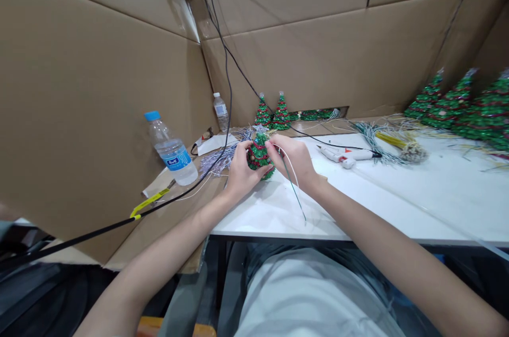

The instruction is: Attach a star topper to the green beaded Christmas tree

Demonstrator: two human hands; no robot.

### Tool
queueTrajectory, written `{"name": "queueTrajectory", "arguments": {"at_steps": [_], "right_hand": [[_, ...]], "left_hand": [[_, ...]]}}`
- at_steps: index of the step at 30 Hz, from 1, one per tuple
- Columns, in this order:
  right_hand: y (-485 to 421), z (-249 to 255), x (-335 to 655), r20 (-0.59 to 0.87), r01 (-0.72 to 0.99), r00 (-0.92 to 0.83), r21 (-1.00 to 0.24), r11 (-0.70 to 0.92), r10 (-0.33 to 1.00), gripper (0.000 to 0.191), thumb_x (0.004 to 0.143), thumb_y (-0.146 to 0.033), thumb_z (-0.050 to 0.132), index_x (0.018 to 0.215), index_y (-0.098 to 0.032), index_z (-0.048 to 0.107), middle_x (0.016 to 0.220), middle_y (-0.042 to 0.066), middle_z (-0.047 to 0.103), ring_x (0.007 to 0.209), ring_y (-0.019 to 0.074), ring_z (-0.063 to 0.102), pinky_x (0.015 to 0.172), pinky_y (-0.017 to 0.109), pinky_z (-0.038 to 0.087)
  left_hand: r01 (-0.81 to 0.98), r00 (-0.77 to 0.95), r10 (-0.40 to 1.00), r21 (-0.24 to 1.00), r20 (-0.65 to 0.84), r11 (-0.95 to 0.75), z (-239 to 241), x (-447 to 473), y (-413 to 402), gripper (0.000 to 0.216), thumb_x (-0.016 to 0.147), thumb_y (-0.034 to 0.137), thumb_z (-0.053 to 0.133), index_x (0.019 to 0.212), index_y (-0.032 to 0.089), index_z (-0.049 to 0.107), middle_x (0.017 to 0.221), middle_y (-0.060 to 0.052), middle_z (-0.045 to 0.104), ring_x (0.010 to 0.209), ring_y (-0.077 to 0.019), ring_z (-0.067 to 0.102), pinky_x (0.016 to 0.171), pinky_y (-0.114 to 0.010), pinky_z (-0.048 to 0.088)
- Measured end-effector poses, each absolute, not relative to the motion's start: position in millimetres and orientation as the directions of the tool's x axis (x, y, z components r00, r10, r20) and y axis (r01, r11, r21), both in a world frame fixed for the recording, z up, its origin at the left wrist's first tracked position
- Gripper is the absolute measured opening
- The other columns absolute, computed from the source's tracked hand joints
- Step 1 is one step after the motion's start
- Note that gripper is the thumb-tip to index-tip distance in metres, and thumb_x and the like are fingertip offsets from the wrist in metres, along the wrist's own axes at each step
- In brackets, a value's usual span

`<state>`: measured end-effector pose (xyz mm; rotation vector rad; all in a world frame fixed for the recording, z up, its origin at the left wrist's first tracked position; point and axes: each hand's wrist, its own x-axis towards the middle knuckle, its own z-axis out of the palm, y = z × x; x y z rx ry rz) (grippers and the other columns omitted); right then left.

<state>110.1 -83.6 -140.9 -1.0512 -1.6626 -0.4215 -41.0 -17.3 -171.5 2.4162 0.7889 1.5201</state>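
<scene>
A small green tinsel Christmas tree with red trim and a silver star on top is held just above the white table. My left hand is closed round its left side. My right hand pinches its right side, and thin green and white wires trail down from those fingers over the table.
A white glue gun lies right of my hands, its black cable running to the back. Two finished trees stand at the cardboard wall, more trees at far right. Wire bundles and a water bottle are nearby.
</scene>
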Motion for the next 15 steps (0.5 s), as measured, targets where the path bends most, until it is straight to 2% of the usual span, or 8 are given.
{"name": "queueTrajectory", "arguments": {"at_steps": [9, 15], "right_hand": [[-86.8, -139.2, 107.5, 0.903, 0.806, -0.006, -0.25, 0.537, 0.431, 0.023, 0.093, -0.029, 0.047, 0.072, -0.02, 0.051, 0.066, 0.001, 0.058, 0.06, 0.0127, 0.05, 0.06, 0.024, 0.035], [-84.7, -140.5, 108.3, 0.905, 0.823, -0.05, -0.202, 0.531, 0.422, 0.023, 0.093, -0.024, 0.042, 0.071, -0.021, 0.048, 0.066, 0.002, 0.058, 0.06, 0.0134, 0.049, 0.059, 0.025, 0.033]], "left_hand": [[0.311, 0.335, 0.525, 0.434, 0.782, -0.846, -171.1, -40.6, -15.5, 0.061, 0.069, 0.035, 0.079, 0.117, 0.021, 0.045, 0.115, -0.009, 0.055, 0.107, -0.0246, 0.058, 0.092, -0.041, 0.05], [0.325, 0.35, 0.495, 0.393, 0.795, -0.86, -171.1, -40.8, -16.2, 0.061, 0.07, 0.036, 0.079, 0.118, 0.021, 0.045, 0.115, -0.008, 0.055, 0.107, -0.0238, 0.057, 0.093, -0.04, 0.05]]}}
